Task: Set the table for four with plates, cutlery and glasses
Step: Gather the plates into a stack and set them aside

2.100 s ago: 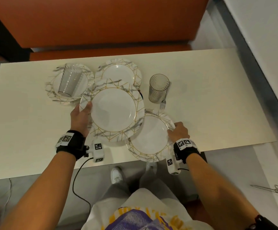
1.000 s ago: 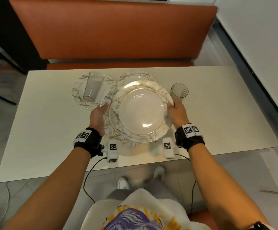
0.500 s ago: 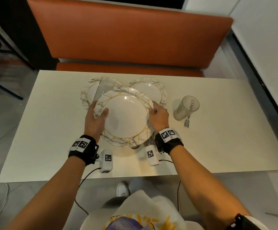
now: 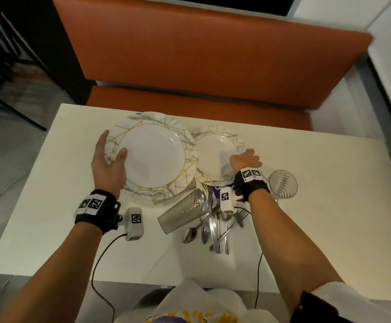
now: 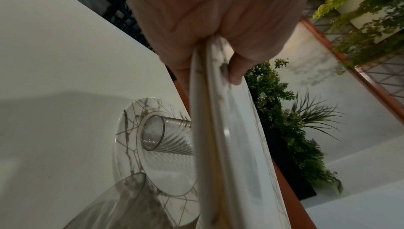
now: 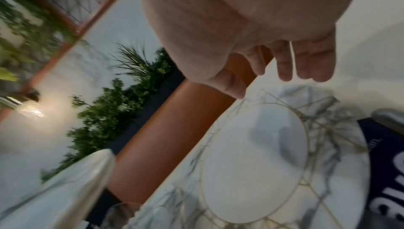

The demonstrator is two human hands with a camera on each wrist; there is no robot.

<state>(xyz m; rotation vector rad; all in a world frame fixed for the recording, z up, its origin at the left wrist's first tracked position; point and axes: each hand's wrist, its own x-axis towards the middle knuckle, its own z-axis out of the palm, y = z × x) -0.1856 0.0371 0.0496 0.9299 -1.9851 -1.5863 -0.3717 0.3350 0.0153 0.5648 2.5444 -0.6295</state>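
1. Head view.
   - Left hand [image 4: 109, 164]: thumb on top and fingers under the left rim of the large plates [image 4: 153, 155], which it holds tilted above the table [image 4: 38, 194].
   - Right hand [image 4: 245, 160]: held over the small plate [image 4: 217, 156], back up, holding nothing; its fingers are hidden here.
   - Small plate lies flat just right of the large plates.
   - One glass [image 4: 185, 212] lies on its side at the large plates' near edge. A second glass [image 4: 283, 184] sits right of the right wrist.
   - Cutlery [image 4: 215, 227]: loose pile of forks and spoons on the table, between the glass on its side and the right forearm.
   - Wristbands carry square black-and-white code tags.
   - Orange bench [image 4: 201, 54] behind the table.

2. Left wrist view.
   - Two stacked plate rims pinched between thumb [image 5: 238, 66] and palm.
   - Beneath lies another plate [image 5: 153, 155] with a ribbed glass [image 5: 161, 136] on its side on it.

3. Right wrist view.
   - Fingers [image 6: 306, 63] straight and loosely spread above the small plate [image 6: 251, 163], touching nothing.
   - A dark blue item [image 6: 386, 160] with white lettering, unreadable, shows at the plate's edge.
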